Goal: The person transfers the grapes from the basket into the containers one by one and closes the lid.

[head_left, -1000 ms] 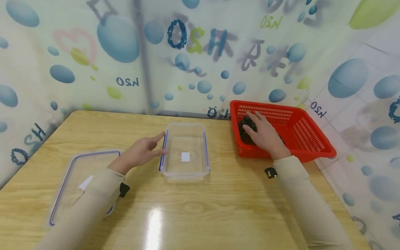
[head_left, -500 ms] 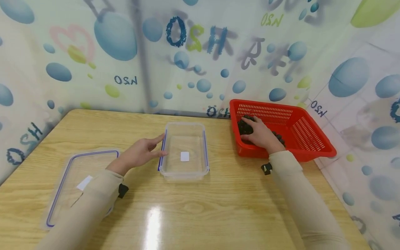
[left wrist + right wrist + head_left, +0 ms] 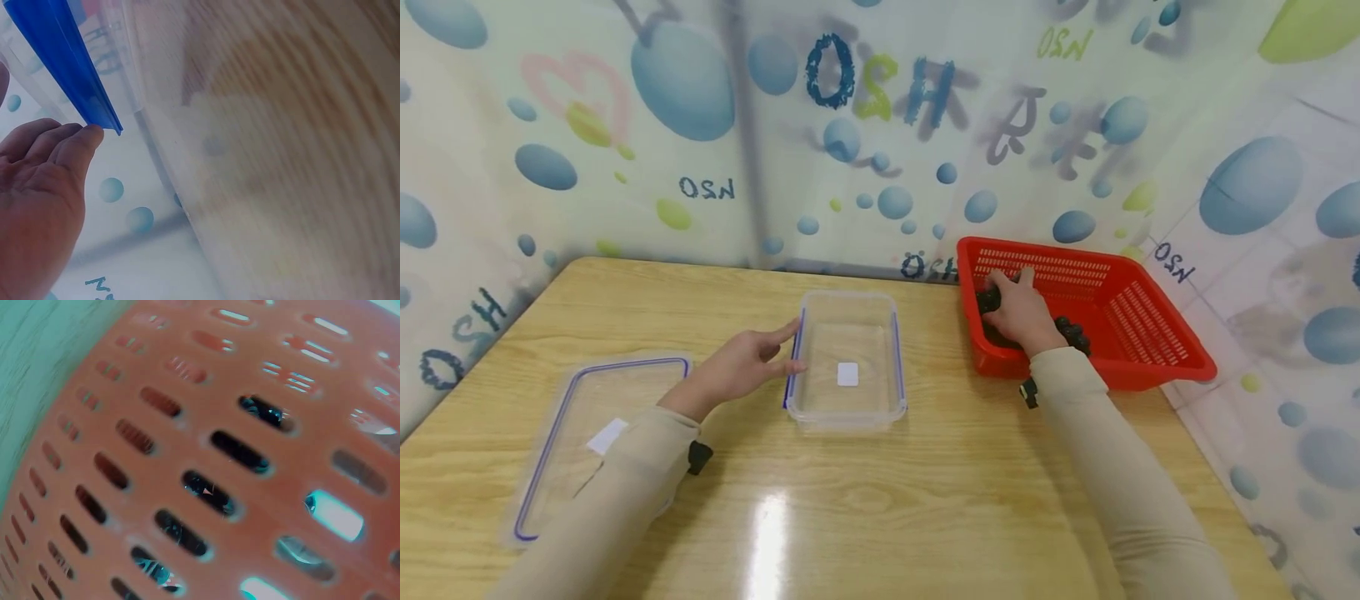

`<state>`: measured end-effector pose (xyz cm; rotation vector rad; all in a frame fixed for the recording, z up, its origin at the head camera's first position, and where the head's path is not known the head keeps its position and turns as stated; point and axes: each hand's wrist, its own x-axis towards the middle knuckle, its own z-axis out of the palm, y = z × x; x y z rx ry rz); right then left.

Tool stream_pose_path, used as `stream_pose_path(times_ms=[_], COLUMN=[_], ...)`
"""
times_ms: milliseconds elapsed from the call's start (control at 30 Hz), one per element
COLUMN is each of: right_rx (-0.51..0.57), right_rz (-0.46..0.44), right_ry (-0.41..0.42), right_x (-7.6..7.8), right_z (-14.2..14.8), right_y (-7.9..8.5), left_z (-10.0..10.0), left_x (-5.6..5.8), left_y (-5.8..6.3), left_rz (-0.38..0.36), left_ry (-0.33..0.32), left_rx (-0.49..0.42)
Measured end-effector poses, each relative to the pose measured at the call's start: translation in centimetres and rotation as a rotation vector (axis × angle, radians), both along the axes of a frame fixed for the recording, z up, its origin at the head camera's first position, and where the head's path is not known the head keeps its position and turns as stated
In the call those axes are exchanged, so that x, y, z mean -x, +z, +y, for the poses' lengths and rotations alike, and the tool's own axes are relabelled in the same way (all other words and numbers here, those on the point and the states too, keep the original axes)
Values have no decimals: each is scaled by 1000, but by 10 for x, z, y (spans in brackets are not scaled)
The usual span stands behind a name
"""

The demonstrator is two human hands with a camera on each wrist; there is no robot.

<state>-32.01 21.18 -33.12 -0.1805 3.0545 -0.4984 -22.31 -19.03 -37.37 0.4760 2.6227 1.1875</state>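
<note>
In the head view my left hand [image 3: 747,364] reaches to the left side of a clear plastic food container [image 3: 848,379], thumb at the rim. Seen from the left wrist, its straight fingers [image 3: 75,147] touch a blue clip flap [image 3: 69,62]. My right hand [image 3: 1024,315] is inside the red basket [image 3: 1157,367], fingers bent around a bunch of dark grapes [image 3: 988,300] near the left wall. Another dark bunch [image 3: 1072,335] lies beside the wrist, partly hidden by it. The right wrist view shows the slotted basket wall [image 3: 187,444], with glossy dark shapes behind its slots.
A clear lid [image 3: 565,450] with a blue seal lies on the wooden table [image 3: 880,517] at the left, partly under the left forearm. A patterned curtain [image 3: 850,192] hangs directly behind the table. The basket stands at the back right.
My right hand has shifted slightly left and deeper into the basket, its fingers closing around the dark bunch. More of the second bunch shows. The left hand stays at the container.
</note>
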Motion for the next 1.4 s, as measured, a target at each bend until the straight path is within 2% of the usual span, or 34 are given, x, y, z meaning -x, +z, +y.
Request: stream_pose_path(times_ms=[133, 267, 400, 533, 700, 833, 933, 1033, 1100, 1267, 1400], right_rx=[6, 55, 119, 186, 269, 392, 494, 584, 653, 839, 865], right_rz=[31, 29, 78, 183, 379, 511, 552, 545, 510, 332, 195], right_ry=[-2, -29, -56, -51, -12, 57, 131, 198, 235, 289, 277], right_x=[2, 1, -4, -11, -23, -35, -44, -50, -51, -49, -46], right_z=[3, 5, 7, 8, 1, -17, -36, -58, -73, -107, -122], right_y=[-2, -1, 5, 18, 41, 58, 64, 62, 57, 33, 10], left_z=[1, 2, 3, 2, 1, 1, 1, 1, 1, 1, 2], left_x=[1, 1, 1, 1, 0, 0, 1, 3, 3, 1, 1], left_y=[0, 1, 1, 1, 1, 1, 1, 1, 0, -3, -4], left_rz=[5, 2, -2, 0, -10, -19, -19, -13, -12, -5, 8], left_ry=[-1, 2, 1, 5, 6, -1, 3, 7, 11, 20, 13], left_rx=[5, 5, -5, -5, -3, -4, -8, -16, -11, 5, -3])
